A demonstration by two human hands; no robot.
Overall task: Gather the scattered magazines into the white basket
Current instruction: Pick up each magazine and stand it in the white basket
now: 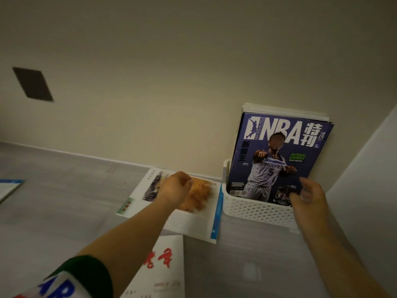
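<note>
The white basket, perforated, stands against the beige wall at the right. A purple NBA magazine stands upright in it, with more magazines behind it. My right hand is at that cover's lower right corner, fingers apart and blurred, just touching it. Left of the basket is a white magazine with an orange picture and a blue spine, tilted, its right edge beside the basket's left wall. My left hand rests on top of it with fingers curled over it. A white magazine with red characters lies nearer me.
Another magazine with a blue edge lies at the far left on the grey surface. A dark square is on the wall. A pale panel closes off the right side behind the basket.
</note>
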